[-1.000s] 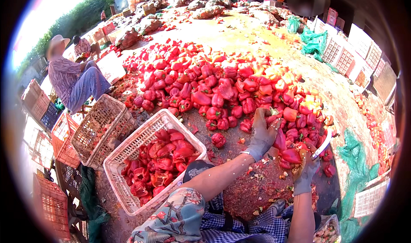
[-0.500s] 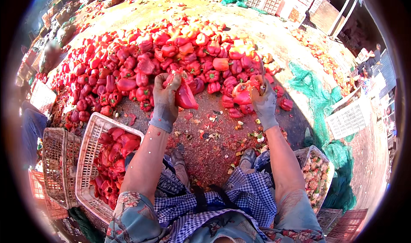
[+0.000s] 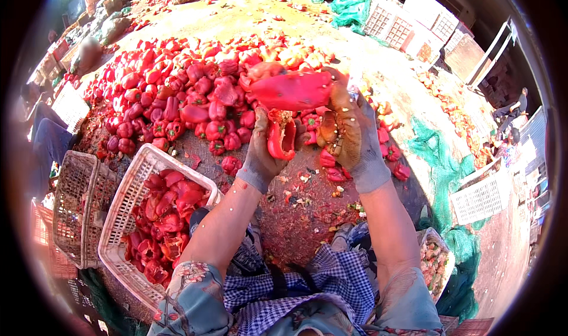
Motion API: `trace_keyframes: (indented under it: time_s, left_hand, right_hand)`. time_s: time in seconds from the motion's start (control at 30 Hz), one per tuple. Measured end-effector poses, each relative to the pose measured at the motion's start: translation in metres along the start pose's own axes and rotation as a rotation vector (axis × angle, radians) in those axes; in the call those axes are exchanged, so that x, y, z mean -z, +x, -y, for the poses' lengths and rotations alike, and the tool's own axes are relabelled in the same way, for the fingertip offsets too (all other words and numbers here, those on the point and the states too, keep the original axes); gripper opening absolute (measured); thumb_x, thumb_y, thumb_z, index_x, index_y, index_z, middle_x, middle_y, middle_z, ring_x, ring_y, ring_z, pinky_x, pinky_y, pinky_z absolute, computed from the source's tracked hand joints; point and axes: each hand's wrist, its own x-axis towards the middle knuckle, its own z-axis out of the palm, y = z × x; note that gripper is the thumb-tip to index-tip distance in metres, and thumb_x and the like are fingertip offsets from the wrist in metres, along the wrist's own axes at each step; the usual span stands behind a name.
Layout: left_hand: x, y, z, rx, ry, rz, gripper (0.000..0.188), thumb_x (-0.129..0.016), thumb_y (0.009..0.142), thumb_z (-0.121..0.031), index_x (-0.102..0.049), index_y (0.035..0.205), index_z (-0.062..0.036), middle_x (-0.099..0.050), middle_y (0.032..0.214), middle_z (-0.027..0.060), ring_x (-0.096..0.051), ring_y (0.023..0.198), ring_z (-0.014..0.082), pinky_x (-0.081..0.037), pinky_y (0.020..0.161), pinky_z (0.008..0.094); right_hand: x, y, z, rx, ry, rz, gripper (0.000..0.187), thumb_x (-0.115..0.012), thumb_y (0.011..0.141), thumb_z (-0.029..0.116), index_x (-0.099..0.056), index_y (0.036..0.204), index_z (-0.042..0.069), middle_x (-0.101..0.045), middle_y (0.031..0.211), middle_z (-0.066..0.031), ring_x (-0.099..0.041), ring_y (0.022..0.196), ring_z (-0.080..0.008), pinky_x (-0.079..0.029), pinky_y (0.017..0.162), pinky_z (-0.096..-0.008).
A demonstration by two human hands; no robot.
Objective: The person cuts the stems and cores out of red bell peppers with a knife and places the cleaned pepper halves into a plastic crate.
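Note:
Both my hands wear grey gloves with wet, brown-stained fingers, raised in front of the pepper pile [image 3: 177, 93]. My left hand [image 3: 260, 152] is closed on an opened red bell pepper piece [image 3: 283, 137], its hollow inside and pale seeds showing. Just above it, my right hand [image 3: 355, 137] grips a large red bell pepper piece [image 3: 293, 91] by its right end, smooth skin facing me. The right fingers are curled in; whether a blade is also in that hand cannot be made out.
At my left stands a white crate [image 3: 115, 235] with cut red peppers [image 3: 163, 217], beside a brown crate [image 3: 74, 211]. A container of pepper cores [image 3: 435, 265] stands at my right, near green netting [image 3: 444, 176]. Scraps and seeds litter the ground [image 3: 296, 217].
My hands have come together, the left moving right. The left pepper piece now shows its hollow side; a large red piece is raised in the right hand. The view has shifted slightly.

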Motion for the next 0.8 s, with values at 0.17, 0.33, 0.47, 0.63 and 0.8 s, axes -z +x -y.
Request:
trace_keyframes:
  time_s: [0.17,0.33,0.47,0.63,0.8]
  left_hand:
    - [-0.024,0.002,0.009,0.071,0.094,0.114,0.07,-0.048,0.087,-0.062,-0.048,0.129,-0.0052,-0.058,0.122,0.0124,-0.057,0.11,0.0279,-0.049,0.094,0.0432]
    - [-0.022,0.002,0.039,0.217,0.27,0.129,0.065,-0.049,0.09,-0.055,-0.042,0.135,-0.0086,-0.051,0.131,0.0098,-0.053,0.116,0.0268,-0.039,0.103,0.0463]
    - [-0.01,-0.005,0.051,0.357,0.448,0.173,0.055,-0.058,0.092,-0.038,-0.04,0.135,-0.0079,-0.05,0.13,0.0096,-0.053,0.115,0.0265,-0.046,0.096,0.0442]
    - [-0.035,-0.01,0.061,0.508,0.686,0.157,0.055,-0.064,0.087,-0.027,-0.041,0.132,-0.0062,-0.057,0.112,0.0112,-0.063,0.09,0.0236,-0.059,0.068,0.0375]
    - [-0.037,-0.004,0.07,0.628,0.781,0.018,0.077,-0.064,0.086,-0.02,-0.016,0.145,-0.0072,-0.055,0.113,0.017,-0.064,0.083,0.0313,-0.059,0.063,0.0438]
  right_hand:
    - [0.014,0.002,-0.006,0.264,-0.754,0.195,0.05,-0.071,0.077,0.019,-0.055,0.123,0.005,-0.063,0.111,-0.0124,-0.062,0.099,-0.0185,-0.05,0.083,-0.029]
    - [0.047,-0.024,-0.031,0.278,-1.24,0.231,0.062,-0.063,0.077,0.021,-0.044,0.135,0.011,-0.054,0.127,-0.0176,-0.056,0.113,-0.0326,-0.048,0.092,-0.0406]
    - [0.07,-0.035,-0.046,0.119,-1.391,0.255,0.062,-0.056,0.077,0.027,-0.04,0.135,0.017,-0.056,0.121,-0.0185,-0.06,0.101,-0.0343,-0.051,0.079,-0.0451]
    - [0.094,-0.057,-0.024,0.056,-1.233,0.188,0.041,-0.061,0.075,0.028,-0.053,0.11,0.009,-0.063,0.094,-0.0165,-0.062,0.09,-0.0347,-0.05,0.073,-0.0455]
    - [0.124,-0.062,-0.032,-0.033,-1.019,0.178,0.038,-0.065,0.074,0.023,-0.05,0.102,0.003,-0.056,0.081,-0.0183,-0.058,0.076,-0.0343,-0.044,0.065,-0.0393]
